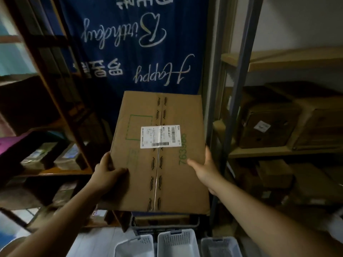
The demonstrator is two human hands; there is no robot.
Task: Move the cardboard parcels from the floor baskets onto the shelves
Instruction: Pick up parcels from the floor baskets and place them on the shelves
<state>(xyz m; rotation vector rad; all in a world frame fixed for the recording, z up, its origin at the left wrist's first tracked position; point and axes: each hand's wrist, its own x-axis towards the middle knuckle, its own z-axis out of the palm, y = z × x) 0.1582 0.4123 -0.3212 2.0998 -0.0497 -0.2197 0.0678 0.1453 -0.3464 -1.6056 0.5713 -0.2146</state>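
Parcel (159,151) between hands — left hand (106,173) grips edge; right hand (204,167) opposite.

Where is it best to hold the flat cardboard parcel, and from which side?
By its two long side edges, one hand from each side: the cardboard parcel is too broad for one hand. The left hand and right hand grip it so, thumbs on top.
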